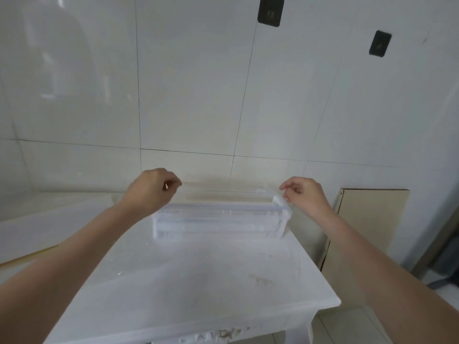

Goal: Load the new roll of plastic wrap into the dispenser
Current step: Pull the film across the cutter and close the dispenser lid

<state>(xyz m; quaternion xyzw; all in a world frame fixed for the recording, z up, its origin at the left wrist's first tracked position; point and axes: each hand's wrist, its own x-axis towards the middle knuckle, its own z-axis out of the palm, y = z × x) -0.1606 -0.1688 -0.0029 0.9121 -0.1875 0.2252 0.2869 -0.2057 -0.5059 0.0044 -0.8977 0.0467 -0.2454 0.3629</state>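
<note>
A clear plastic wrap dispenser (pixel 221 223) stands on the far part of the white table (pixel 198 289), near the wall. A thin sheet of plastic wrap (pixel 228 192) is stretched up above it, blurred and almost see-through. My left hand (pixel 151 188) pinches the sheet's left end above the dispenser's left side. My right hand (pixel 304 192) pinches the right end, just above the dispenser's white right end cap (pixel 280 202). The roll inside the dispenser is hard to make out.
A tiled wall rises right behind the dispenser, with two dark hooks (pixel 270 10) high up. A beige board (pixel 367 234) leans against the wall to the right of the table. A pale counter (pixel 37 227) lies at the left.
</note>
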